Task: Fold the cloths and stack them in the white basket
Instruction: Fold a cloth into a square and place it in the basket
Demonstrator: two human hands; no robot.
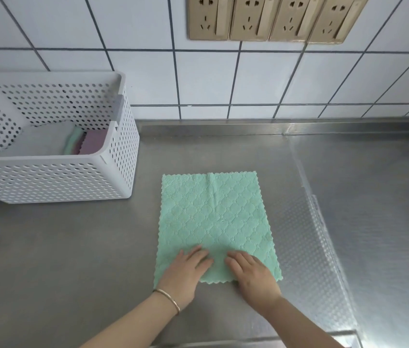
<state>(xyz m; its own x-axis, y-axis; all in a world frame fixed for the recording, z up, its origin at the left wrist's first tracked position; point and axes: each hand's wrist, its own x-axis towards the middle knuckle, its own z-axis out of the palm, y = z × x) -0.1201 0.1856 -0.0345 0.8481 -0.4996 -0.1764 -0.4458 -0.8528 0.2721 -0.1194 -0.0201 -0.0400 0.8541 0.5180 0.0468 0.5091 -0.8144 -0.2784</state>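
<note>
A mint-green quilted cloth [213,217] lies spread flat on the steel counter [72,247], with a crease running down from its far edge. My left hand [185,270] and my right hand [251,272] rest side by side on the cloth's near edge, fingers fairly straight and pressing down. The white perforated basket [55,182] stands at the left. Inside it lie folded cloths: a grey one [42,141] on top, with green and purple edges [90,141] showing beside it.
A white tiled wall with a row of gold wall sockets [273,18] rises behind the counter. A dimpled, ridged steel panel [323,234] runs along the right side. The counter's front edge [248,340] lies just below my wrists.
</note>
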